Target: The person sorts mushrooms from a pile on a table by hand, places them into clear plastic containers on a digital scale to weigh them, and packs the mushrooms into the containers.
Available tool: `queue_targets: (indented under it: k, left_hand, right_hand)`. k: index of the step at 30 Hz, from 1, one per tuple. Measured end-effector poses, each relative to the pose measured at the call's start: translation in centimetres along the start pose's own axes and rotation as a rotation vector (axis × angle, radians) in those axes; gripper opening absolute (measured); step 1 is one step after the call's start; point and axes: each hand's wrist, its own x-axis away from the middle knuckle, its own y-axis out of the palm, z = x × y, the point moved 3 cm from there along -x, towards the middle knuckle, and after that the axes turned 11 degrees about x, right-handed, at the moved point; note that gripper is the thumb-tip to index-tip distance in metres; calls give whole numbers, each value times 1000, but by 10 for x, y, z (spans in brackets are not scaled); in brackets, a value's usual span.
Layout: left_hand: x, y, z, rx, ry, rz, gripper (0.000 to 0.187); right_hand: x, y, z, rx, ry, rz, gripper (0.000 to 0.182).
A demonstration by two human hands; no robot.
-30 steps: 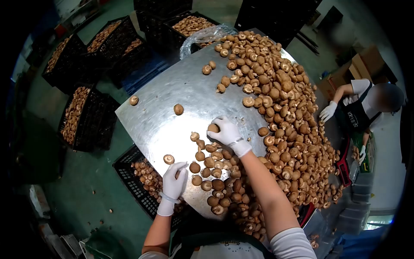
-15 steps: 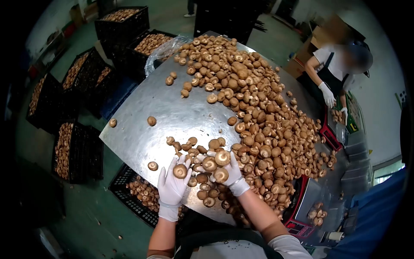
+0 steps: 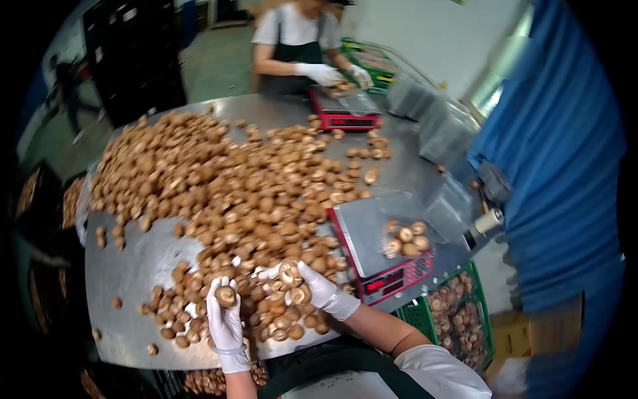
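Observation:
My left hand [image 3: 226,324], in a white glove, is closed around one brown mushroom [image 3: 226,296] with its pale stem side showing. To its right my right hand [image 3: 318,290], also gloved, grips several mushrooms [image 3: 290,274] between thumb and fingers, above the metal table. Below and between the hands lie loose mushrooms [image 3: 274,326]. A large heap of mushrooms [image 3: 219,179] spreads beyond them. Just right of my right hand stands a red scale [image 3: 355,239] carrying a clear container with a few mushrooms [image 3: 407,241].
Across the table a co-worker [image 3: 299,53] in white gloves handles mushrooms at a second red scale [image 3: 349,123]. Clear plastic boxes [image 3: 448,136] stand at the right edge. A green crate [image 3: 482,312] of packed mushrooms is below the right side, beside a blue curtain [image 3: 558,166].
My view has swung right, bringing the near scale and green crate into full sight. Both hands still hold mushrooms.

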Motion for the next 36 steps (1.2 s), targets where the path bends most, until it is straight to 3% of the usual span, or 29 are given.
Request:
queue_targets:
  k: [1,2,3,4,5,6,8,11,13,14,16,17,18,19,21,22,25,27,29,31,33,35,36]
  left_hand:
    - [1,18,-18,-137,-10,11,41]
    - [1,37,-39,-275,1,-56,39]
    - [1,58,-60,-412,22,-118,37]
    - [3,86,-78,-521,27,-151,34]
    - [3,103,-98,-761,19,-169,32]
    - [6,130,-121,-778,14,-222,31]
    - [13,167,-172,-761,-47,-302,32]
    - [4,177,-253,-805,-189,-397,36]
    - [-8,170,-300,-983,220,-654,35]
    - [-1,174,-303,-1043,277,-638,33]
    - [11,186,-288,-1110,309,-613,30]
    - [20,187,-279,-1119,270,-595,28]
    - [25,177,-275,-1050,102,-550,30]
    - [30,171,-267,-1068,113,-515,30]
    - [42,153,-260,-629,-445,-324,42]
    - [51,147,-251,-586,-439,-344,46]
    - [79,115,-219,-517,-294,-219,46]
    - [105,93,-177,-548,-463,-20,45]
    - [129,50,-141,-344,-286,63,43]
    - [154,9,-86,-337,-112,331,37]
    - [179,-56,-33,-968,259,590,35]
    - [198,-54,8,-1782,489,815,38]
    - [198,-57,16,-1754,535,831,39]
  right_hand:
    - [15,-23,-15,152,-102,65,71]
    - [35,-37,-49,262,-230,126,51]
    - [57,-50,-81,373,-300,197,50]
    - [79,-68,-105,562,-293,296,50]
    - [103,-88,-123,581,-153,380,53]
    - [116,-126,-133,851,-356,406,51]
    - [146,-162,-158,943,-426,542,40]
    - [172,-203,-167,1161,-341,653,33]
    - [176,-225,-153,1254,-243,632,38]
    - [178,-227,-150,1394,-277,634,40]
    - [183,-222,-154,1577,-340,652,44]
    - [184,-213,-160,1606,-371,642,44]
    - [182,-202,-164,1589,-407,608,48]
    - [179,-191,-164,1573,-443,580,51]
    - [164,-162,-154,1584,-557,401,58]
    - [159,-148,-138,1627,-572,341,63]
    - [138,-94,-100,1546,-472,-118,59]
    - [133,-66,-77,1429,-451,-250,57]
    - [128,-52,-60,1394,-366,-385,56]
    - [120,-48,-43,1419,-371,-415,54]
    - [110,-52,-25,1478,-362,-414,48]
    - [96,-44,-21,1526,-389,-386,43]
    - [88,-41,-18,1544,-349,-388,43]
